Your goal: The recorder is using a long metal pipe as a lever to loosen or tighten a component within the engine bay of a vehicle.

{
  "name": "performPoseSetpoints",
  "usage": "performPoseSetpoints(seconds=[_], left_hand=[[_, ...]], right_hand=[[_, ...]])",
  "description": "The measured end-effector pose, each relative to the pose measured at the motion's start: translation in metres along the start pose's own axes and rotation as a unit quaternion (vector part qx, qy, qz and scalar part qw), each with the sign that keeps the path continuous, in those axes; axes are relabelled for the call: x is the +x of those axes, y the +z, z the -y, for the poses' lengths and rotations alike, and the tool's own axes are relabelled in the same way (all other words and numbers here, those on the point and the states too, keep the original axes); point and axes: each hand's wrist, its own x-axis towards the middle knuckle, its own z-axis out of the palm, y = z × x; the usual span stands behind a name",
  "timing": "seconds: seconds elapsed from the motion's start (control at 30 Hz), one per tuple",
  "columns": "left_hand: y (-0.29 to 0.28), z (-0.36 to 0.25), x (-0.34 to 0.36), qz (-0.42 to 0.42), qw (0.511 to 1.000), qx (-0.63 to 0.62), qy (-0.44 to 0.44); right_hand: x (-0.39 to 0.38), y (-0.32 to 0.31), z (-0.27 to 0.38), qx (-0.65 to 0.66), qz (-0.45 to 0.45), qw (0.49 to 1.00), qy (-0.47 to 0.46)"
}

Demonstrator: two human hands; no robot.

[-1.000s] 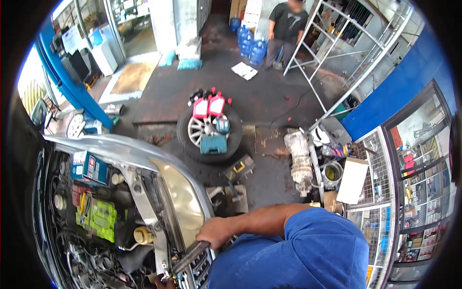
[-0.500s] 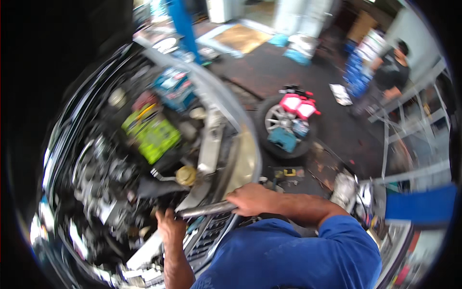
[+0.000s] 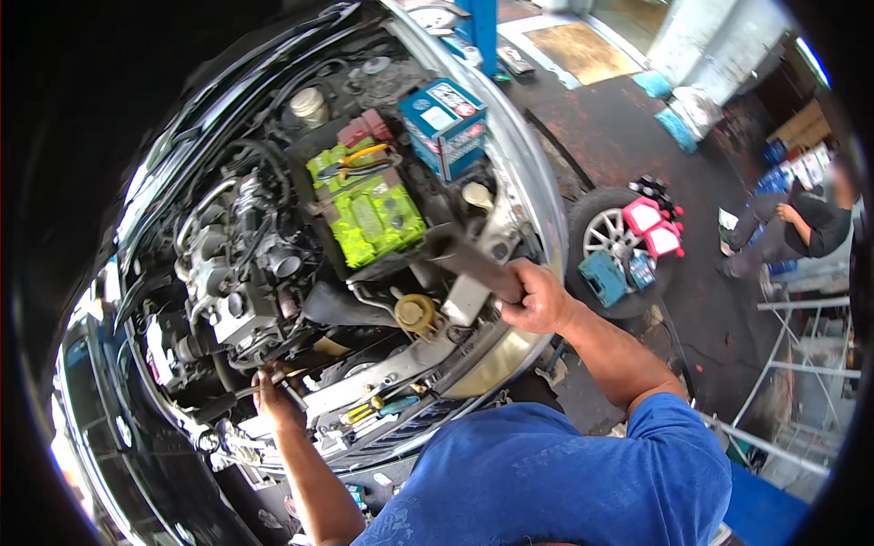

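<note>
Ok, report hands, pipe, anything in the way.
Right hand gripping pipe near one end. Left hand at a metal rod, grip unclear. Loose tools by front crossbar, possibly in the way.

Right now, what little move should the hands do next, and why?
Perhaps the right hand should swing its grey-brown metal tube clear of the lime-green, block-shaped battery: the tube's free end points that way, while the left hand is busy at a slim, shiny metal rod.

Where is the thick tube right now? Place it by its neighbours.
In the head view, the tube is just right of centre, in the right hand, with the yellow-green battery to its left.
</note>
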Motion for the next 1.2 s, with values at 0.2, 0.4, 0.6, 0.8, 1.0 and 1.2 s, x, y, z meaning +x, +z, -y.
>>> performPoseSetpoints(seconds=[0.2,0.4,0.6,0.8,1.0,1.2], left_hand=[[0.039,-0.011,0.02,-0.009,0.993,-0.114,-0.026],[0.061,-0.041,0.086,0.033,0.999,-0.003,0.02],[0.102,-0.106,0.228,0.088,0.934,0.327,0.119],[0.153,-0.143,0.391,0.148,0.773,0.559,0.261],[0.181,-0.118,0.505,0.186,0.745,0.555,0.319],[0.184,-0.081,0.559,0.159,0.729,0.596,0.297]], right_hand=[[0.078,0.04,-0.052,0.033,-0.066,0.989,-0.127],[0.093,0.056,-0.08,-0.006,-0.041,0.991,-0.131],[0.086,0.06,-0.09,-0.106,-0.059,0.986,-0.11],[0.082,0.07,-0.093,-0.042,-0.079,0.996,-0.004],[0.083,0.07,-0.097,-0.157,-0.055,0.985,-0.037],[0.086,0.072,-0.097,-0.085,-0.024,0.996,0.02]])
